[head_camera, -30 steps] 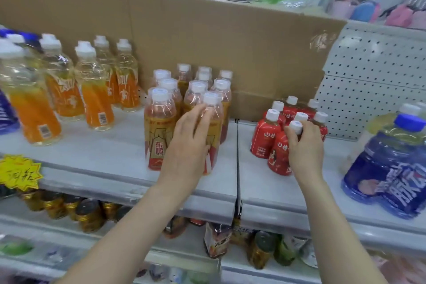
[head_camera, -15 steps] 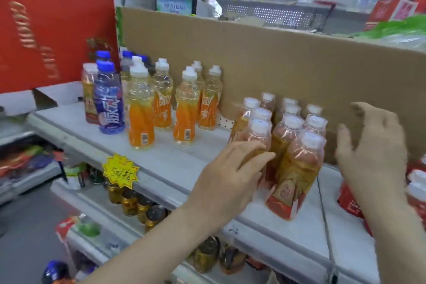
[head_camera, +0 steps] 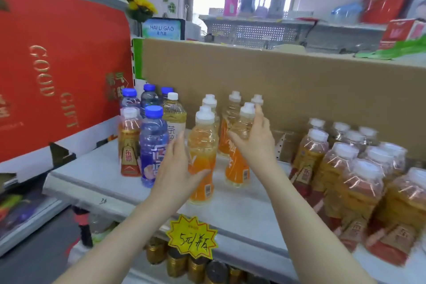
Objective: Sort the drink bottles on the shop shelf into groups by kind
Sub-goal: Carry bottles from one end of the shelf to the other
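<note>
Head view: left hand (head_camera: pixel 175 168) and right hand (head_camera: pixel 257 143), fingers (head_camera: pixel 178 145) loose (gripping nothing), meet orange bottles (head_camera: pixel 202 143). A careless nudge could topple them

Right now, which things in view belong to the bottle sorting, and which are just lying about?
Job: orange drink bottles, blue-capped bottles, pale tea bottle, red-and-gold labelled bottles, left hand, right hand.
Lying about: yellow price tag, cardboard backing, red gift box, cans one level down.
</note>
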The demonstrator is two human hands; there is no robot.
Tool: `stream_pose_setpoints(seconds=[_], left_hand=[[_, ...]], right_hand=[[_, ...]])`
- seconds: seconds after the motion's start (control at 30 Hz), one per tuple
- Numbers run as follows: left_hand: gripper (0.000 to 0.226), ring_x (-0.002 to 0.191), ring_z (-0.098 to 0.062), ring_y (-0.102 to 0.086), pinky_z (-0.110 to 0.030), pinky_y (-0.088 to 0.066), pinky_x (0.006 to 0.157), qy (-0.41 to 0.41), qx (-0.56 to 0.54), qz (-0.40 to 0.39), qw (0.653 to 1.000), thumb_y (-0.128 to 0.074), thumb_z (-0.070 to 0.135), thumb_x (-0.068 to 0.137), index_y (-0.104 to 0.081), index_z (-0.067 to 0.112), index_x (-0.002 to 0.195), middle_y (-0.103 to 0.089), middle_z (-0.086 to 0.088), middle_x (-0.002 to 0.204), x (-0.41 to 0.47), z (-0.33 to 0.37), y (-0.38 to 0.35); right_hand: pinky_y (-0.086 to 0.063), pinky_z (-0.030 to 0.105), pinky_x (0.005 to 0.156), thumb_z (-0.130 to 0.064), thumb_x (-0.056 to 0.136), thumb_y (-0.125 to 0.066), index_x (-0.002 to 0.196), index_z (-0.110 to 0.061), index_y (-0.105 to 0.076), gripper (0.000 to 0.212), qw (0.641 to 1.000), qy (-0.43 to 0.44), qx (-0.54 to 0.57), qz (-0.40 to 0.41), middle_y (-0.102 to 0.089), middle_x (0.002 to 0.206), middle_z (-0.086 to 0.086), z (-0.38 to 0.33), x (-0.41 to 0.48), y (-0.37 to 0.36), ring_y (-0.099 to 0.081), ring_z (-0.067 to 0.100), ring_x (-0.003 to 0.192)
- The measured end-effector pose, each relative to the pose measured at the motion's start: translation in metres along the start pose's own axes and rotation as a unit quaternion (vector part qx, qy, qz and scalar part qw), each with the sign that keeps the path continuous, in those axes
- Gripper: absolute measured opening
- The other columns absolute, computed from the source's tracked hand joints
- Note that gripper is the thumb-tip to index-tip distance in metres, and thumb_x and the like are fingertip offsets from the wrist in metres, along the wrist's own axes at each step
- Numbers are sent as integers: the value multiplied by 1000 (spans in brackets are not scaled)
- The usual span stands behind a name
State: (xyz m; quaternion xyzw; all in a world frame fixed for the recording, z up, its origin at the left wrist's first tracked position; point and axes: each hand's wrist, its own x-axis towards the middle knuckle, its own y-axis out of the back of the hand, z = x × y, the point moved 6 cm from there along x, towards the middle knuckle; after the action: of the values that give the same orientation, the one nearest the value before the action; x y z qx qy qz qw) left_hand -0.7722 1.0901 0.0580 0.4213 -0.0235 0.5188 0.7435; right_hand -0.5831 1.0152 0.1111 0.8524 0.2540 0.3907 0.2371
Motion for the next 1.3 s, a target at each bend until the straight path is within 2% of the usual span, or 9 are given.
stream_pose_setpoints(seconds=[0.27, 0.4, 0.77, 0.87, 0.97, 1.03, 1.1, 1.2, 1.3], left_hand=[[95, 133, -18, -44, -31, -37, 96, 39, -104, -80, 991, -82, 38, 74, -22, 31, 148, -40, 6, 144, 57, -23, -65], [110, 135, -21, -45, -40, -40, 104, 65, -148, -118, 980, -80, 36, 78, 0, 31, 153, -40, 8, 149, 81, -23, -85], [111, 142, -16, -38, -46, -40, 113, 25, -145, -142, 979, -82, 48, 70, -6, 39, 151, -34, 9, 156, 92, -18, -99], [86, 144, -13, -32, -34, -35, 116, -131, -39, -26, 990, -73, 32, 86, -22, 23, 154, -30, 6, 158, 53, 4, -43], [36, 117, -13, -52, -26, -45, 99, -269, -75, 224, 934, -66, 17, 90, -57, 20, 124, -53, 2, 125, 3, -5, 37], [37, 113, -15, -51, -31, -45, 96, -221, -80, 317, 919, -66, 14, 86, -55, 17, 121, -50, 3, 119, -5, -46, 73], [50, 120, -18, -48, -38, -45, 100, -100, -103, 319, 937, -68, 13, 83, -48, 16, 130, -44, 8, 126, 12, -96, 92], [72, 126, -10, -47, -38, -42, 107, 51, -133, 184, 973, -76, 24, 84, -34, 30, 143, -41, 21, 128, 50, -153, 90], [72, 110, -9, -60, -30, -46, 91, 71, -128, 35, 989, -80, 33, 79, -37, 37, 137, -59, 21, 117, 73, -172, 74]], right_hand=[[-45, 45, 100, -36, 89, -73, 158, -29, -12, 92, 998, -25, -36, 46, -45, 153, 5, 25, 15, -5, -55, 35, 129], [-49, 44, 95, -39, 88, -73, 156, -33, -11, 92, 997, -24, -47, 62, -48, 149, 1, 36, 20, 0, -58, 31, 124], [-49, 47, 92, -41, 83, -79, 153, -34, -16, 95, 997, -20, -47, 63, -46, 152, -1, 45, 36, -7, -58, 31, 126], [-48, 51, 99, -42, 83, -79, 155, -32, -15, 96, 996, -38, -59, 56, -45, 153, 4, 44, 35, -7, -53, 33, 130], [-33, 46, 116, -29, 87, -77, 158, -17, -18, 93, 985, -23, -87, 144, -37, 154, 17, 27, 25, 2, -36, 33, 142], [-30, 38, 115, -19, 91, -71, 155, -10, -28, 77, 968, 36, -68, 240, -41, 147, 20, -4, 9, 5, -38, 33, 137], [-40, 37, 105, -17, 93, -66, 146, -8, -42, 59, 959, 103, -23, 264, -50, 133, 17, -40, -5, -11, -51, 32, 118], [-53, 37, 81, -39, 93, -60, 136, -14, -54, 50, 979, 151, 50, 131, -54, 120, 2, -82, -15, -72, -58, 15, 94], [-53, 32, 85, -64, 86, -58, 146, -26, -44, 72, 991, 114, 73, -22, -51, 130, -8, -100, -22, -127, -56, 7, 108]])
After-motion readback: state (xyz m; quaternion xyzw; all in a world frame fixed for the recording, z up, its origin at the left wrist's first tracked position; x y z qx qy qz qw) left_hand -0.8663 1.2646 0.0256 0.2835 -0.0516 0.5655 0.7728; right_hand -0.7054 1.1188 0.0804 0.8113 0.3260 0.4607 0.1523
